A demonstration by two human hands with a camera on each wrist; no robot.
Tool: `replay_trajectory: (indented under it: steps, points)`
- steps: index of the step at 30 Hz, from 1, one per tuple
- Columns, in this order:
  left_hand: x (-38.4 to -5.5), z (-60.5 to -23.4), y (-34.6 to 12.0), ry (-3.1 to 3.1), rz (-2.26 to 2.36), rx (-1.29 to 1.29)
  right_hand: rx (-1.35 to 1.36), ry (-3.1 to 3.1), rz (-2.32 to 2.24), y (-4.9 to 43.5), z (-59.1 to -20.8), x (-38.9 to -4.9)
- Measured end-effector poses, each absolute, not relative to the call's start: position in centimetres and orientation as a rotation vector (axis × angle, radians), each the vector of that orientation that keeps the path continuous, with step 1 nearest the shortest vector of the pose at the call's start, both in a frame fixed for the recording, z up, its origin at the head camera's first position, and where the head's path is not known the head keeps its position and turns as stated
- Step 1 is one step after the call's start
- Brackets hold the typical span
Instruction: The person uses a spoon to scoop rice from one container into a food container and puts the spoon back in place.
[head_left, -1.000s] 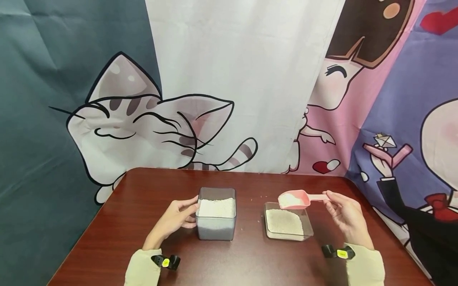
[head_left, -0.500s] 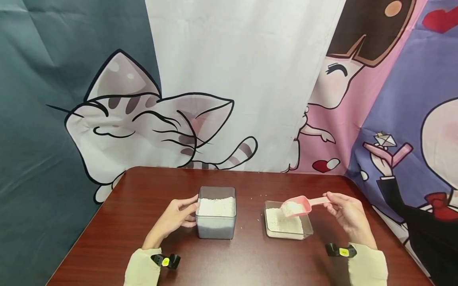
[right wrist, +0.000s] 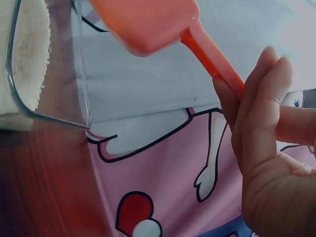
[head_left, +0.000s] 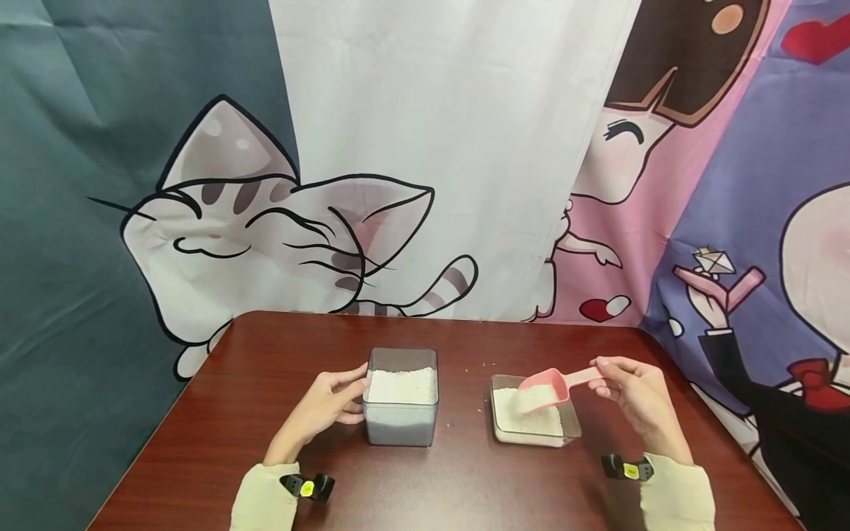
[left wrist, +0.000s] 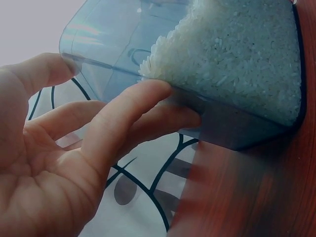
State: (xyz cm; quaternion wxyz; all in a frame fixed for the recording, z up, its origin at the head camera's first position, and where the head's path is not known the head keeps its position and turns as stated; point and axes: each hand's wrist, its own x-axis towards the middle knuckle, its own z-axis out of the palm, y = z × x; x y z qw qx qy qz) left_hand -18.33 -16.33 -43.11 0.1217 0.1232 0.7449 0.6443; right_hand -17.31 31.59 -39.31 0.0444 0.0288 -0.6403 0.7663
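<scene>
The fingers of my left hand (head_left: 325,405) rest against the left wall of a tall, grey see-through container (head_left: 401,426). In the left wrist view, white rice (left wrist: 237,59) is heaped inside it, with fingertips (left wrist: 160,88) on its side wall. My right hand (head_left: 636,394) pinches the handle of a pink scoop (head_left: 556,383). Its bowl hangs tipped over a low clear container (head_left: 571,431), with rice at the lip and falling. A layer of rice (head_left: 538,422) covers much of that container's bottom. In the right wrist view, the scoop's underside faces the camera.
Both containers stand on a brown wooden table (head_left: 425,490), the tall one to the left of the low one. Several loose grains lie between and behind them. A printed cartoon curtain (head_left: 451,147) hangs beyond the table's far edge.
The right hand has lowered the scoop's bowl and tipped it from nearly level, and rice now slides out into the low container. The left hand and tall container have stayed put.
</scene>
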Motion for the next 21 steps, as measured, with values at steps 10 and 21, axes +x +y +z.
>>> replay_trajectory:
  steps: [10,21]
  points:
    - [-18.1,-43.1,-16.3,2.174,1.881,0.342,0.113,-2.048,2.107,30.6,-38.4,-16.8]
    - [-18.1,-43.0,-16.3,2.176,1.882,0.334,0.191,-2.12,1.935,30.3,-37.9,-16.4]
